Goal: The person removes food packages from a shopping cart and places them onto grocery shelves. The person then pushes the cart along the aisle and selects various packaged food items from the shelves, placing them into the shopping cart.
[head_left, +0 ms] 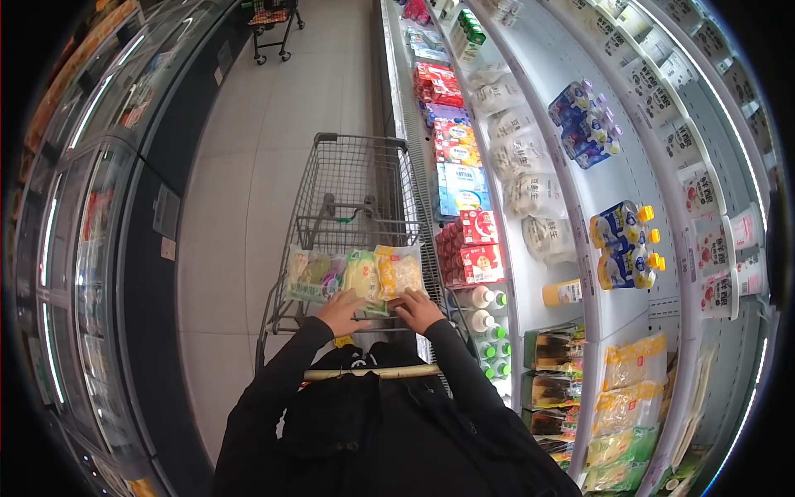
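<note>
Three plastic food packets lie side by side across the near end of the grey wire shopping cart [317, 178]. The left one is a clear and green packet [308, 275], the middle one a pale yellow-green packet [361, 280], and the right one a yellow-edged packet [400, 272] with pale contents. My left hand [340, 313] rests with stretched fingers at the lower edge of the middle packet. At the bottom edge of the yellow-edged packet, my right hand [417, 311] touches it with fingers apart. What lies under my fingertips is hidden.
A refrigerated shelf [571, 327] runs close along the cart's right side, holding red cartons [480, 263], bottles with green caps [497, 350] and bagged goods [530, 197]. Glass-fronted freezers [99, 248] line the left. Another cart [272, 21] stands farther up the tiled aisle [240, 215].
</note>
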Demonstrator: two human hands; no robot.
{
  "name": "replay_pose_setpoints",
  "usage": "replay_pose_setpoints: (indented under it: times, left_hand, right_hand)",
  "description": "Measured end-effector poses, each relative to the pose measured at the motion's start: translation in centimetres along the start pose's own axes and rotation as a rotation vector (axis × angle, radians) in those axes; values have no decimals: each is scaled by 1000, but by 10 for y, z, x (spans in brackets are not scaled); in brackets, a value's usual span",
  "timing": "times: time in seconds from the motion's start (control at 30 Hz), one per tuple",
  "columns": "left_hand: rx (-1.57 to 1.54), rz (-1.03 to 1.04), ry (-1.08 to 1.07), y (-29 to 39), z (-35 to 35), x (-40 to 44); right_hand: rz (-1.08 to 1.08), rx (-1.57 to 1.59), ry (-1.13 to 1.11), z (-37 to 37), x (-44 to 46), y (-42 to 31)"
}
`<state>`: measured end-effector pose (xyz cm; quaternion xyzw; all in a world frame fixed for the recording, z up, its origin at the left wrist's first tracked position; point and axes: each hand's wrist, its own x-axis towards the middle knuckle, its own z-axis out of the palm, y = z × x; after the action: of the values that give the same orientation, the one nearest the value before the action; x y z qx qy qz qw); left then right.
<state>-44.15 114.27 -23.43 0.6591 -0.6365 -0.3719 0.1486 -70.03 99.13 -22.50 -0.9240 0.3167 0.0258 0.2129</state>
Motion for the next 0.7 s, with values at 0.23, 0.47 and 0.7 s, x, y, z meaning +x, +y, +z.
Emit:
replay_pose_setpoints:
  times: [0.23,0.47,0.7]
  left_hand:
    - [87,-144,-55,12,-45,-45]
    - [267,-54,-42,13,-33,-42]
    - [296,-58,-40,10,-37,-33]
  right_hand:
    - [79,75,4,-32,-2,-29]
    - [138,59,-1,-42,-6,-42]
    - [226,58,29,-41,-2,-40]
